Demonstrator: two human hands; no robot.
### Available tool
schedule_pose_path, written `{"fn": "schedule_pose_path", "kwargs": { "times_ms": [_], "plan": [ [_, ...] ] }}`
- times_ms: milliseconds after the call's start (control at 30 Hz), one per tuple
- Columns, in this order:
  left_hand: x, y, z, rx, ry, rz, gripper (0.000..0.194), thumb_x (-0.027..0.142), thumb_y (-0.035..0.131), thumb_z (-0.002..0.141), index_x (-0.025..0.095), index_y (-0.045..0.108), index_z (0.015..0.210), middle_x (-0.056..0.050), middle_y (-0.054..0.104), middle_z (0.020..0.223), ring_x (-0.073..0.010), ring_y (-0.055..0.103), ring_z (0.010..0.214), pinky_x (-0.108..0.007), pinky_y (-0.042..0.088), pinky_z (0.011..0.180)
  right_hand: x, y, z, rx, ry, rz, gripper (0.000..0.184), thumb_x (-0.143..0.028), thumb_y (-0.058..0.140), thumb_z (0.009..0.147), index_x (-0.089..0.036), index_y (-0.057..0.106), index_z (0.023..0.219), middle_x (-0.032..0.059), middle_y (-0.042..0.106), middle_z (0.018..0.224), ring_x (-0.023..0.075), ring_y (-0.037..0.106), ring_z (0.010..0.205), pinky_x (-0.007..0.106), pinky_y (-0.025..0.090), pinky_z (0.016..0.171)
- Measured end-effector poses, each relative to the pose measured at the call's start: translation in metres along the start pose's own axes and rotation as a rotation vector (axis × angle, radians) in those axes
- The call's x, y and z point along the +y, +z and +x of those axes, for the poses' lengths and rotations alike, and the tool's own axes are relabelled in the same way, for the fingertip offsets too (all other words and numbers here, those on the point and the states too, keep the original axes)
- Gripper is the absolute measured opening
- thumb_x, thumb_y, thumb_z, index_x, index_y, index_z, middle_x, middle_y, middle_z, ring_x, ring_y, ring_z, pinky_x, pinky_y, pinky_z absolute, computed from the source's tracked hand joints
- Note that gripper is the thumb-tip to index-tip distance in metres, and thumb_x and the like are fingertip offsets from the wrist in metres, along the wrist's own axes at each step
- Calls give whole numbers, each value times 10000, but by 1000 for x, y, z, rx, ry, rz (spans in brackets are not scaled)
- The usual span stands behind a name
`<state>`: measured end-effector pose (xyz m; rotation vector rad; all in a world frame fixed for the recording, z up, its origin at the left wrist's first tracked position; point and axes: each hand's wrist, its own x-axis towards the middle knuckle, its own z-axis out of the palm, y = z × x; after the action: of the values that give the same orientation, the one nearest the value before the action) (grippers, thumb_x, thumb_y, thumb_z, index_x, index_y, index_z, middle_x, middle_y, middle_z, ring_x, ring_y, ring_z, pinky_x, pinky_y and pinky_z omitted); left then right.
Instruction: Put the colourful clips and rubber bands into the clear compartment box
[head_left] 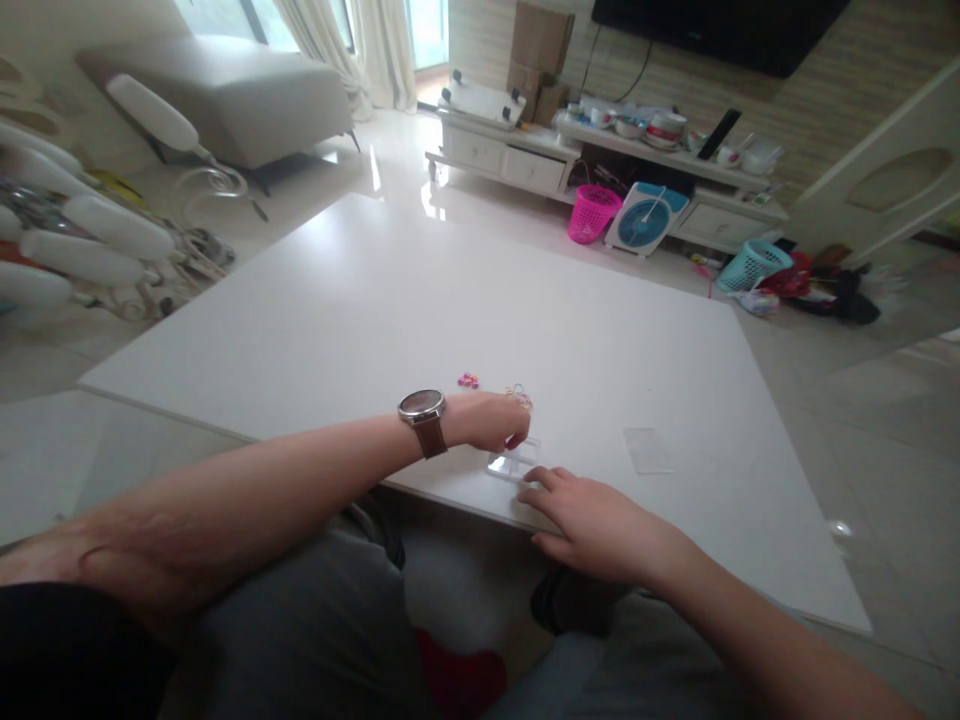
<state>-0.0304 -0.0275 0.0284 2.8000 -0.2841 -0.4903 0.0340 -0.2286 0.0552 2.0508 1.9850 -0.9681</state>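
The left hand (495,422) hides its own fingertips, so any small thing in them cannot be seen; it also covers part of the clear box (504,466). The pink pieces (469,380) and pale loops (518,394) are too small to tell apart. The far edge crops the television (720,25); the left edge cuts blurred chairs (112,240).

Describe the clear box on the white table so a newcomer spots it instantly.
Find the big white table, then its near edge, where the left hand, on the wristwatch arm, and the right hand come close together. The clear box lies at their fingers. Unlike the flat clear piece off to the right, it has both hands at it.
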Motion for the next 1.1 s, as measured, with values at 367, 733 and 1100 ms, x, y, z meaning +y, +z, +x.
{"fn": "schedule_pose_path", "kwargs": {
  "times_ms": [367,733,1100],
  "plan": [
    [-11,10,6,63,-28,-2,178,76,608,762,186,748,767,-58,680,758,-170,647,689,-271,473,637,1,0,-2,5,-13,24,416,-332,576,891,-226,615,1292,135,575,1343,302,561,1174,441,478,965],
    [-16,9,6,85,-7,-3,135,145,631,775,212,745,801,-57,694,826,-185,652,731,-279,450,636,-1,-2,-3,-2,-11,37,418,-334,575,887,-233,618,1290,134,583,1331,304,568,1160,440,482,947],
    [-19,2,0,-13,-8,-32,214,236,702,698,257,780,896,-35,697,776,-199,643,749,-279,411,620,-1,-3,-3,-2,-21,38,401,-321,572,888,-229,621,1276,130,588,1318,298,568,1157,433,479,948]
  ]
}}
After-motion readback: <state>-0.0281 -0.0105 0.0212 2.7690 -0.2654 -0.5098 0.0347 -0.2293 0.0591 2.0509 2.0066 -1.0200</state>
